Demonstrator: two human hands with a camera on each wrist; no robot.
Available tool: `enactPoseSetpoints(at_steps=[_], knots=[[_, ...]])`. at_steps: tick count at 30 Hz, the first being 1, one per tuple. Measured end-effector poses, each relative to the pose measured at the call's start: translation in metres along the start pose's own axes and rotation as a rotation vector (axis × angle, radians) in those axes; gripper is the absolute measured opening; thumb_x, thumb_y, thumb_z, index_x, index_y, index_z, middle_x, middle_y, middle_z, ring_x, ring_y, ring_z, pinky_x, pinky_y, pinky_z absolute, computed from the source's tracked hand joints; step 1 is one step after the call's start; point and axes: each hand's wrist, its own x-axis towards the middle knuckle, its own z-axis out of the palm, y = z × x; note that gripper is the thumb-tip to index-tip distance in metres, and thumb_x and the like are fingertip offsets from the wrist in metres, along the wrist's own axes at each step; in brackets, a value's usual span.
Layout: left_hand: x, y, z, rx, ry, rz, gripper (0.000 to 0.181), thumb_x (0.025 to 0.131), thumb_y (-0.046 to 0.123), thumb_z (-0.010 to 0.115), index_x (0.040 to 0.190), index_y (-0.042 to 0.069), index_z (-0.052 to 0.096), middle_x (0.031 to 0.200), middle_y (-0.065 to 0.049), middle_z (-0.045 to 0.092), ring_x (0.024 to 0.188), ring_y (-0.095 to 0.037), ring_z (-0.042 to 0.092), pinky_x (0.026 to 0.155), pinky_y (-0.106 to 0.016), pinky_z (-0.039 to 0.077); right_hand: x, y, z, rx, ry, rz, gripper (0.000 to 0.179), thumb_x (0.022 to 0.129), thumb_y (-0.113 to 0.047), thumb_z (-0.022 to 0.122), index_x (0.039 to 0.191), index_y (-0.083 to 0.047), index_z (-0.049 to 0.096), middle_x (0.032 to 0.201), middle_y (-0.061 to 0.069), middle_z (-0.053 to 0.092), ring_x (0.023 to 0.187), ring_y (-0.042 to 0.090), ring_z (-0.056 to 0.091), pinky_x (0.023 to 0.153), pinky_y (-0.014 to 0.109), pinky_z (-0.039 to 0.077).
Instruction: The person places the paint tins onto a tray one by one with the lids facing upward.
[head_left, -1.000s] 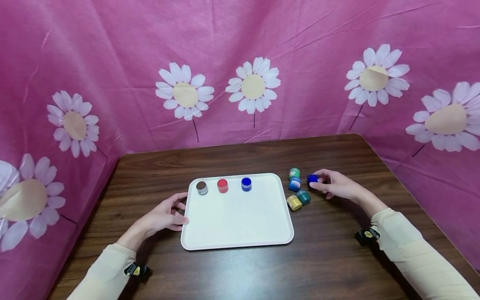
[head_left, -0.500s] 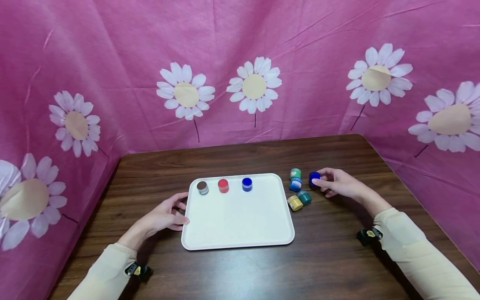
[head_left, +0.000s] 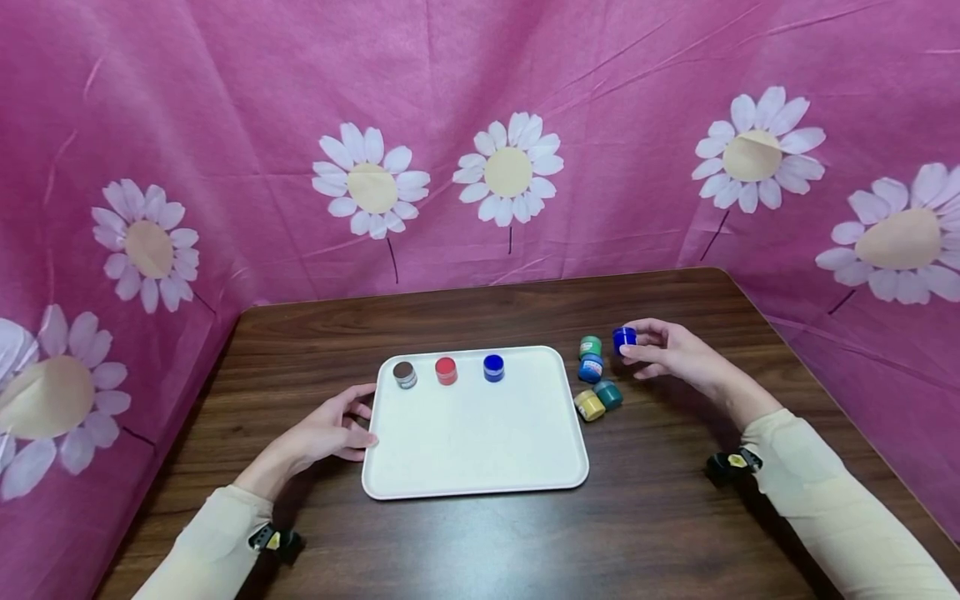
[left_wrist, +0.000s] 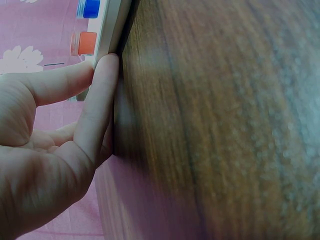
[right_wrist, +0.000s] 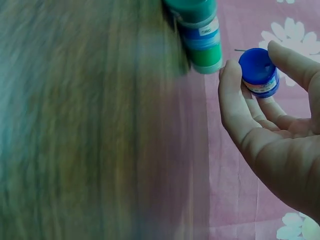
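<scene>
My right hand (head_left: 678,354) pinches a dark blue paint jar (head_left: 624,339) between thumb and fingertips, just right of a cluster of jars. In the right wrist view the jar (right_wrist: 258,67) shows its blue lid and a pale label. My left hand (head_left: 330,427) holds the left edge of a white tray (head_left: 480,450), with its thumb on the rim. The left wrist view shows two of its fingertips (left_wrist: 106,64) at the tray's edge. Along the tray's back stand a brown-lidded jar (head_left: 405,375), a red jar (head_left: 446,371) and a blue jar (head_left: 493,368).
Beside the tray's right edge lie a green jar (head_left: 590,347), a lighter blue jar (head_left: 590,368), a teal jar (head_left: 608,394) and a yellow jar (head_left: 589,406). All sit on a dark wooden table (head_left: 480,550). A pink flowered cloth (head_left: 600,50) hangs behind.
My right hand has raised the dark blue jar, tipped it upright and moved it slightly away towards the back of the table. The left hand and tray have stayed put.
</scene>
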Motion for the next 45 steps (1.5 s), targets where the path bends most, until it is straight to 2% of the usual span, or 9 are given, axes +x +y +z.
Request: enactPoseSetpoints(at_steps=[4, 9, 17, 22, 27, 38, 45], knots=[[-0.001, 0.001, 0.000, 0.002, -0.005, 0.000, 0.086, 0.085, -0.010, 0.071, 0.157, 0.003, 0.025, 0.121, -0.023, 0.040, 0.087, -0.023, 0.062, 0.075, -0.045, 0.061, 0.002, -0.004, 0.003, 0.041, 0.005, -0.003, 0.060, 0.095, -0.015, 0.073, 0.141, 0.003, 0.039, 0.121, 0.018, 0.056, 0.103, 0.030, 0.069, 0.086, 0.046, 0.059], [-0.001, 0.002, -0.002, -0.001, -0.009, -0.001, 0.086, 0.086, -0.009, 0.071, 0.157, 0.004, 0.025, 0.120, -0.023, 0.040, 0.087, -0.023, 0.063, 0.075, -0.045, 0.061, 0.002, -0.008, 0.006, 0.062, -0.001, -0.004, 0.057, 0.093, -0.012, 0.075, 0.137, -0.003, 0.041, 0.122, 0.020, 0.053, 0.103, 0.033, 0.067, 0.089, 0.047, 0.057], [0.000, 0.001, -0.002, 0.000, -0.015, -0.005, 0.086, 0.086, -0.009, 0.071, 0.157, 0.004, 0.025, 0.120, -0.023, 0.041, 0.086, -0.023, 0.063, 0.075, -0.045, 0.061, 0.004, -0.010, 0.009, 0.014, -0.024, 0.016, 0.073, 0.091, -0.014, 0.078, 0.150, 0.001, 0.038, 0.126, 0.021, 0.053, 0.107, 0.031, 0.065, 0.093, 0.046, 0.055], [0.001, 0.002, -0.003, -0.001, -0.016, -0.004, 0.086, 0.086, -0.009, 0.071, 0.157, 0.004, 0.025, 0.120, -0.024, 0.040, 0.086, -0.023, 0.063, 0.075, -0.045, 0.061, 0.007, -0.011, 0.010, -0.015, -0.027, 0.038, 0.068, 0.092, -0.015, 0.077, 0.149, -0.001, 0.043, 0.125, 0.024, 0.057, 0.106, 0.030, 0.065, 0.093, 0.045, 0.056], [0.001, 0.003, -0.002, 0.002, -0.012, -0.002, 0.086, 0.086, -0.009, 0.071, 0.157, 0.004, 0.025, 0.121, -0.024, 0.040, 0.087, -0.024, 0.063, 0.075, -0.046, 0.061, 0.007, -0.014, 0.013, -0.024, -0.046, 0.026, 0.068, 0.092, -0.013, 0.076, 0.149, 0.001, 0.043, 0.125, 0.027, 0.058, 0.106, 0.031, 0.066, 0.091, 0.046, 0.057], [0.001, 0.003, -0.003, 0.005, -0.010, -0.004, 0.086, 0.086, -0.008, 0.072, 0.157, 0.004, 0.025, 0.121, -0.024, 0.040, 0.088, -0.024, 0.062, 0.075, -0.045, 0.061, 0.008, -0.016, 0.016, -0.020, -0.084, -0.001, 0.067, 0.090, -0.012, 0.078, 0.146, 0.005, 0.045, 0.119, 0.025, 0.063, 0.101, 0.030, 0.069, 0.091, 0.051, 0.056], [0.001, 0.001, -0.002, -0.002, -0.018, -0.001, 0.086, 0.086, -0.008, 0.071, 0.157, 0.004, 0.025, 0.121, -0.024, 0.040, 0.087, -0.024, 0.063, 0.075, -0.046, 0.061, 0.011, -0.021, 0.021, -0.029, -0.096, -0.004, 0.070, 0.088, -0.014, 0.080, 0.145, 0.004, 0.044, 0.123, 0.027, 0.060, 0.103, 0.032, 0.068, 0.090, 0.047, 0.057]])
